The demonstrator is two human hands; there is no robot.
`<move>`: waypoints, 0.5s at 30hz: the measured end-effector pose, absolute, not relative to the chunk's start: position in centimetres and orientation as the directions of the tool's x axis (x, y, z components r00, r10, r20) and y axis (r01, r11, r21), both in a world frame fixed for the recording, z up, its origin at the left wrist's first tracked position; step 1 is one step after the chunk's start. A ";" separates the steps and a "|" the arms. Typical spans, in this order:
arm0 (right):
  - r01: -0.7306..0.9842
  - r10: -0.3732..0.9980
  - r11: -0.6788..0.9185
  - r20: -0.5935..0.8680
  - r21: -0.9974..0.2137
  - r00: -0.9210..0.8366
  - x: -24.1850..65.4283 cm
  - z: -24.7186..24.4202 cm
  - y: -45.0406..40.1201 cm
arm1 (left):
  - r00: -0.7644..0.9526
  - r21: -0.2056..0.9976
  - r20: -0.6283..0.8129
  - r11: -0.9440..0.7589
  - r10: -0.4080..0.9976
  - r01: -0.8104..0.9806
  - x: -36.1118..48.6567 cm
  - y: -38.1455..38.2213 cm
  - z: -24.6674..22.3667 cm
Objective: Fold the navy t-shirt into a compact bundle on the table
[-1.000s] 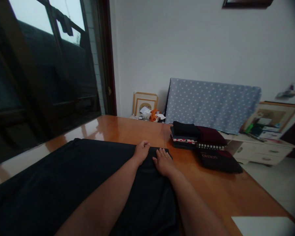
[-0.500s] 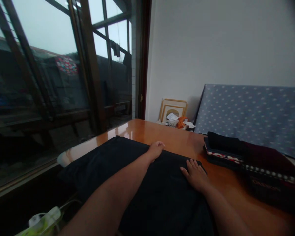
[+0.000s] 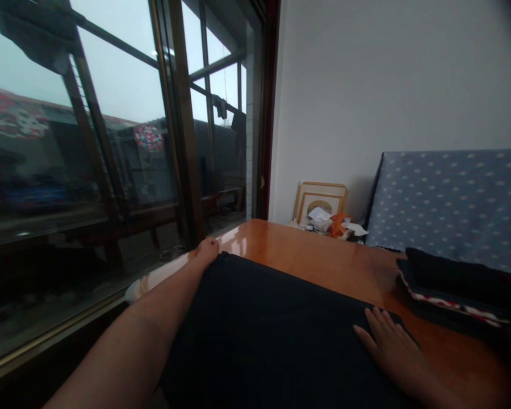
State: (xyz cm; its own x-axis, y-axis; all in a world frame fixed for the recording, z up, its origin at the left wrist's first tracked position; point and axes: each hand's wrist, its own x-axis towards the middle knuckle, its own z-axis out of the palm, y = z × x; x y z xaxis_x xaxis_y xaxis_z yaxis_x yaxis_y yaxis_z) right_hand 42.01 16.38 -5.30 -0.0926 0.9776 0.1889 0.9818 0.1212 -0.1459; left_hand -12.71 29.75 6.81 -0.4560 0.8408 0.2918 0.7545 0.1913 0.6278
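2 hands on dark cloth (image 3: 272, 318), spread over bench (image 3: 323, 261).
L hand (image 3: 206, 250) grip curled at far-left corner; R hand (image 3: 392, 346) flat, fingers spread, on right edge.

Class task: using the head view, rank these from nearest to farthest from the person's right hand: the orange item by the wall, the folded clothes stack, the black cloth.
1. black cloth, under the right hand.
2. folded clothes stack, to its right.
3. orange item, far back by the wall.

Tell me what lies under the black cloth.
The black cloth is spread on the wooden table, whose glossy top shows beyond its edges. The left hand grips its far corner; the right hand lies flat on it. Anything beneath is covered.
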 end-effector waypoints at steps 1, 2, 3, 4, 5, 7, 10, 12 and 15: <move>0.980 0.976 0.129 0.195 -0.148 -0.099 42.1 -5.3 16.4 | -0.452 0.610 0.289 0.201 0.844 0.766 -13.2 30.1 6.7; 0.979 0.973 0.139 0.202 -0.150 -0.107 42.1 -5.2 16.4 | -0.440 0.592 0.286 0.203 0.851 0.780 -13.5 30.5 6.5; 0.977 0.971 0.150 0.210 -0.152 -0.116 42.2 -5.2 16.4 | -0.422 0.574 0.282 0.200 0.862 0.794 -13.6 30.8 6.3; 0.975 0.968 0.161 0.219 -0.153 -0.126 42.2 -5.2 16.4 | -0.399 0.556 0.275 0.194 0.874 0.808 -13.7 31.2 6.0; 0.973 0.964 0.172 0.228 -0.156 -0.134 42.3 -5.3 16.4 | -0.375 0.539 0.267 0.186 0.888 0.822 -13.6 31.6 5.8; 0.969 0.960 0.182 0.244 -0.165 -0.139 42.6 -5.7 16.5 | -0.330 0.508 0.242 0.170 0.913 0.845 -13.5 32.3 5.3; 0.961 0.951 0.222 0.255 -0.167 -0.175 43.5 -6.7 16.8 | -0.288 0.475 0.196 0.166 0.937 0.864 -13.5 33.1 4.6; 0.952 0.939 0.273 0.251 -0.138 -0.233 44.3 -7.7 16.9 | -0.287 0.464 0.165 0.182 0.944 0.867 -13.7 33.6 4.2; 0.942 0.920 0.328 0.252 -0.072 -0.301 45.5 -9.1 17.2 | -0.318 0.468 0.124 0.227 0.940 0.854 -14.1 34.4 3.9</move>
